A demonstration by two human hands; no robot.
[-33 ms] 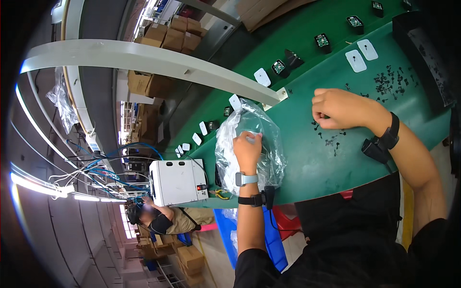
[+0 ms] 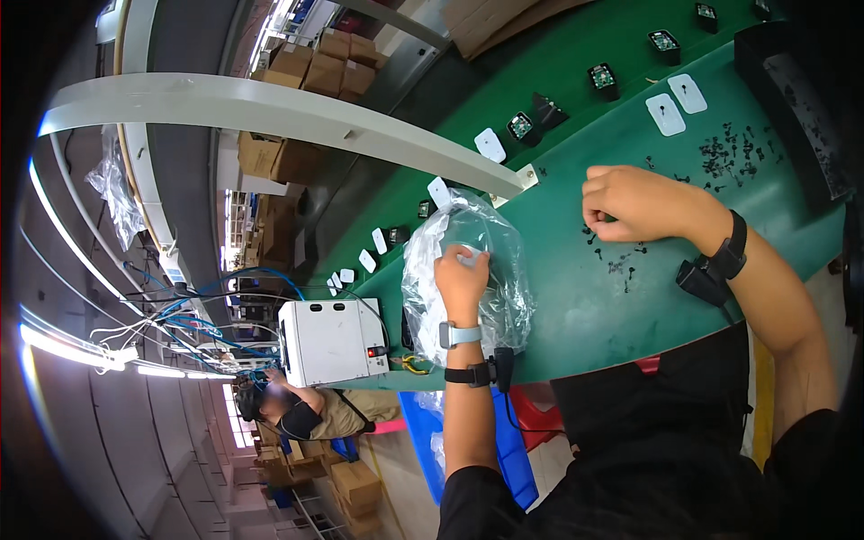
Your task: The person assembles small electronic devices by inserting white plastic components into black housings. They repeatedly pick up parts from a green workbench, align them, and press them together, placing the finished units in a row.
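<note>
My left hand (image 2: 462, 277) is at a large clear plastic bag (image 2: 508, 270), its fingers curled in toward the thumb. Something pale shows by the fingertips, too small to name. Over the right part of the green table (image 2: 576, 315), my right hand (image 2: 634, 202) is closed with the fingertips bent down; whatever they pinch is hidden. Small black screw-like parts (image 2: 621, 263) lie scattered just below it. A thicker spread of the same black parts (image 2: 729, 153) lies farther right. Two white rounded plates (image 2: 665, 115), each bearing a small black part, rest beyond my right hand.
Black housings with green circuit boards (image 2: 603, 79) and white plates (image 2: 490, 145) line the green strip behind. A pale metal post (image 2: 360, 130) crosses to the table. A black tray (image 2: 796, 108) stands right, a white box (image 2: 328, 342) left. Another person (image 2: 310, 414) is beyond it.
</note>
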